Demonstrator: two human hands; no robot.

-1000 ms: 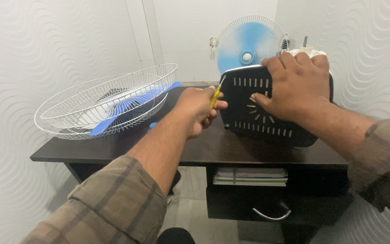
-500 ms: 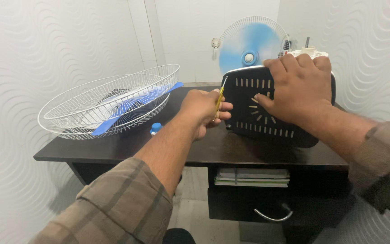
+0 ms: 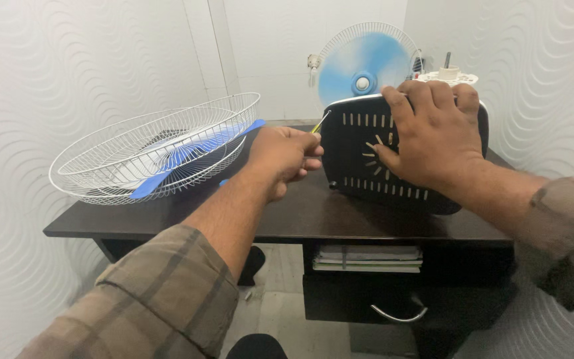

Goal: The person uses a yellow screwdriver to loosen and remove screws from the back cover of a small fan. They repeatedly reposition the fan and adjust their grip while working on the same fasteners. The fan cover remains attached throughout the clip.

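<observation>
Black plastic, slotted and round-cornered, the fan base cover [image 3: 393,159] stands on edge on the dark wooden desk [image 3: 287,216], tilted slightly back, its underside facing the camera. The right hand [image 3: 430,136] lies spread across its upper right part, fingers curled over the top edge and thumb pressed against the ring of slots in the middle, so the cover is held upright. The left hand [image 3: 284,156] is closed in a fist around a thin screwdriver with a yellow handle [image 3: 319,124]; only the handle's tip and the metal shaft show, and the shaft points up and right towards the cover's upper left corner, where it seems to touch the edge, though I cannot tell for certain.

To the left on the desk lies a white wire fan guard [image 3: 157,149], dish-like and open side up, with a blue plastic fan blade [image 3: 187,154] resting inside it. Behind the cover, near the back wall, stands a second white wire guard with a blue blade [image 3: 365,70] in it, upright. Just right of that, a white motor housing with a dark shaft [image 3: 448,72] shows above the cover's top edge. Under the desktop, stacked papers [image 3: 368,256] sit on a shelf above a drawer with a curved metal handle [image 3: 400,314]. Both forearms wear brown plaid sleeves.
</observation>
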